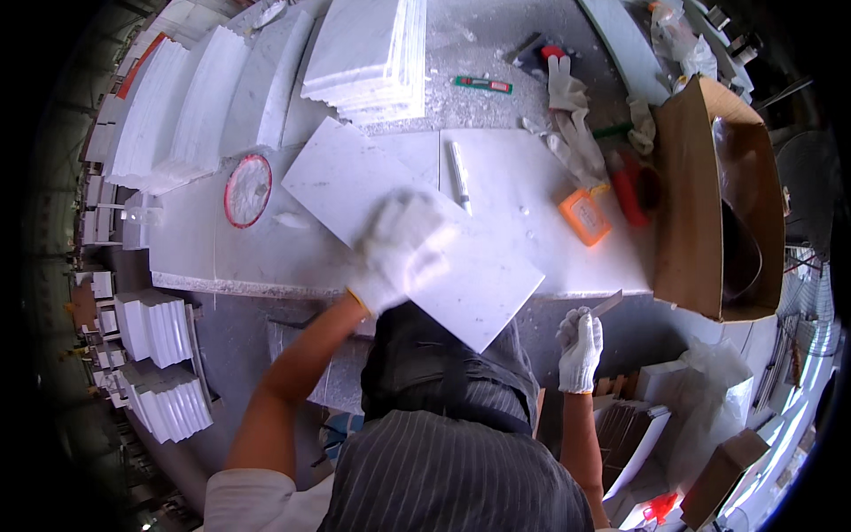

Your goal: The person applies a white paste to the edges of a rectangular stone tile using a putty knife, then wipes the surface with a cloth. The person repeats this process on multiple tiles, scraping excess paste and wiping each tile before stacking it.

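A white rectangular tile (487, 288) with faint grey specks lies slantwise on the worktable, its near corner jutting past the front edge toward my body. Over its middle is my left hand (403, 253) in a white knit glove, blurred by motion, so its fingers cannot be made out. Off to the right, beyond the table's front edge, my gloved right hand (580, 353) is closed around a thin flat blade (608, 303) that sticks out up and to the right. The blade is apart from the tile.
Stacks of white tiles (363, 62) stand at the back left. A red-rimmed dish of white powder (247, 191), a white marker (460, 177), an orange box (584, 216), a green-and-red tool (483, 85) and loose gloves (567, 93) lie around. A cardboard box (691, 195) borders the right.
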Available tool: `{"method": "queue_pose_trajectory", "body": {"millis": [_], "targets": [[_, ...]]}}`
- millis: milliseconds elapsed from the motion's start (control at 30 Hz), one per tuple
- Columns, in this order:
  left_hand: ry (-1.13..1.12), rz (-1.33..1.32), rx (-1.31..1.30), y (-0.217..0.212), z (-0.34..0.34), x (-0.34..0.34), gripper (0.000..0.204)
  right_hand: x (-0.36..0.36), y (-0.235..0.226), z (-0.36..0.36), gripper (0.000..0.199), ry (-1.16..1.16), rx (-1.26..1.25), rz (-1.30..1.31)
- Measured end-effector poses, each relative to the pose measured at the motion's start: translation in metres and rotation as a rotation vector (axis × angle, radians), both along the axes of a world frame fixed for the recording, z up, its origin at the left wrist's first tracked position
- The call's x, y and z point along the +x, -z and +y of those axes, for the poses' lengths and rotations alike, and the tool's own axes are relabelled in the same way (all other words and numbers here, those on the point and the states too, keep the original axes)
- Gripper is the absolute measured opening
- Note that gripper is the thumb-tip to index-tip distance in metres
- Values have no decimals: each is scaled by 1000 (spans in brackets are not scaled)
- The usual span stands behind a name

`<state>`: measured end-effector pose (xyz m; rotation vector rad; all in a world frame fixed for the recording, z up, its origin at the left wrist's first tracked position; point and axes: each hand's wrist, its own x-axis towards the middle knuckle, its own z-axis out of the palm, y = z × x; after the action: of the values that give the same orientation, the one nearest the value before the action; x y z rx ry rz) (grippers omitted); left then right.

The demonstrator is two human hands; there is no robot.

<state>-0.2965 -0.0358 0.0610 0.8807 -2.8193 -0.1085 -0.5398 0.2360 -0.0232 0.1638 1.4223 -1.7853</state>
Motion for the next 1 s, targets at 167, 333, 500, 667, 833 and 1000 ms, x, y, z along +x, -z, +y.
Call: {"method": "queue_pose_trajectory", "body": {"millis": [167, 333, 500, 667, 833, 1000], "targets": [[-310, 32, -101, 22, -49, 32, 50, 9, 21, 21, 15, -10, 68, -44], [-343, 188, -102, 25, -47, 30, 40, 9, 16, 7, 17, -95, 41, -63], [-365, 262, -93, 20, -44, 26, 30, 8, 3, -18, 17, -46, 64, -52], [-366, 337, -109, 27, -47, 26, 28, 2, 9, -29, 19, -109, 54, -49], [-367, 308, -120, 29, -47, 28, 29, 5, 1, -50, 18, -179, -7, -77], [-349, 94, -257, 12, -42, 6, 29, 4, 5, -60, 17, -206, -40, -143]]}}
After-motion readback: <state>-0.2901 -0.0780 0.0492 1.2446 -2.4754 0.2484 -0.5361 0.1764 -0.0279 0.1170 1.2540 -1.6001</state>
